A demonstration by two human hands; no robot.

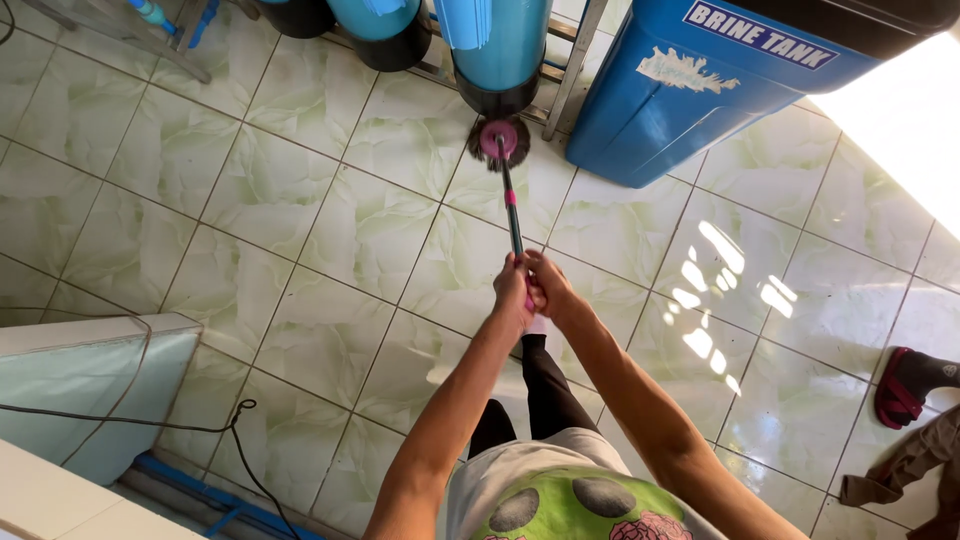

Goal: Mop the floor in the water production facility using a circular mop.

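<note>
Fingers of my left hand (512, 290) and right hand (548, 288) are wrapping tightly around the mop handle (513, 215), side by side; the handle is slanting away over the pale green tiled floor (330, 230); its round mop head (499, 141) is pressing the tiles beneath a blue cylinder (502, 50); a blue tank (690, 100) is standing just right.

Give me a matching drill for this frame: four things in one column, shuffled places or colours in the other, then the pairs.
Things:
1. mop head
2. big blue tank
3. black cable
4. red sandal

Places:
A. far right, on a co-worker's foot
B. lower left, trailing across the floor tiles
C. at the base of the blue cylinder
D. upper right, standing on the floor

Pairs: 1-C, 2-D, 3-B, 4-A

Both the left hand and right hand grip the mop handle.
</note>
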